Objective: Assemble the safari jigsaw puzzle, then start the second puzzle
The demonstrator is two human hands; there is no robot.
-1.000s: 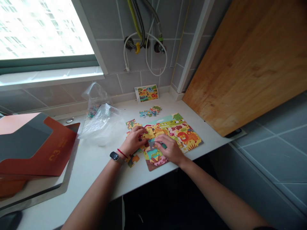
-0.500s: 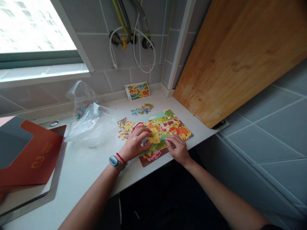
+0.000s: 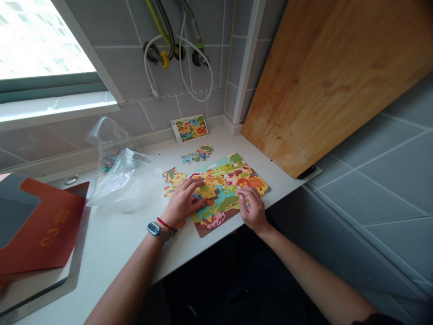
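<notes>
A colourful animal jigsaw puzzle (image 3: 237, 180) lies near the front edge of a white counter (image 3: 135, 234). My left hand (image 3: 182, 203), with a watch and a red string at the wrist, rests on the puzzle's left part, fingers pinched round a yellow piece (image 3: 207, 189). My right hand (image 3: 252, 207) lies on the puzzle's lower right edge, fingers stretched flat on it. A few joined pieces (image 3: 172, 178) sit loose at the puzzle's left. A small heap of loose pieces (image 3: 196, 155) lies behind it.
A reference picture card (image 3: 189, 127) leans on the tiled wall. Crumpled clear plastic bags (image 3: 125, 176) lie left of the puzzle. A red and grey box (image 3: 34, 221) sits at the far left. A large wooden board (image 3: 331, 76) leans at the right. Hoses (image 3: 169, 45) hang above.
My left hand has slid the yellow piece a little left and down onto the puzzle. My right hand has stayed at the lower right edge. The view has drifted right.
</notes>
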